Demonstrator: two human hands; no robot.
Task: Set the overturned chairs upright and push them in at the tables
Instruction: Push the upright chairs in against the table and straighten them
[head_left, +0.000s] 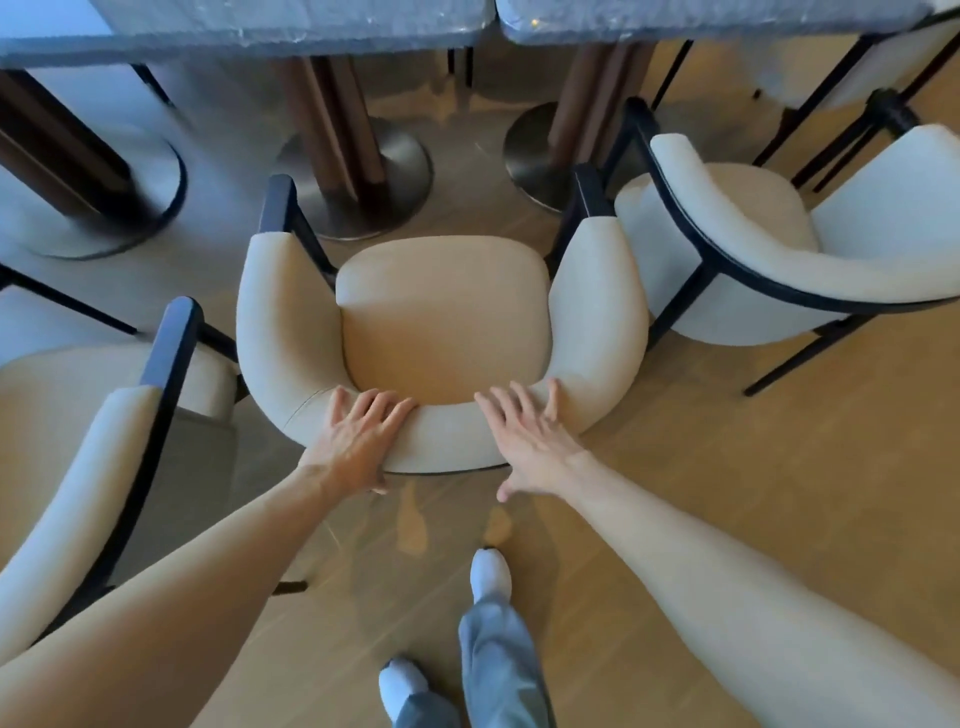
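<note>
A cream upholstered chair (441, 322) with a curved backrest and black frame stands upright in front of me, its seat facing the tables (291, 31). My left hand (358, 441) lies over the top of the backrest, fingers spread and the thumb down behind it. My right hand (530, 436) presses flat on the backrest to the right, fingers straight. The chair's front sits just short of the table edge, between two pedestal bases.
A second cream chair (779, 254) stands upright close on the right, and a third (104, 447) on the left. Round metal pedestal bases (374, 182) with wooden columns stand under the tables. My feet in white shoes (491, 571) are on the wooden floor behind the chair.
</note>
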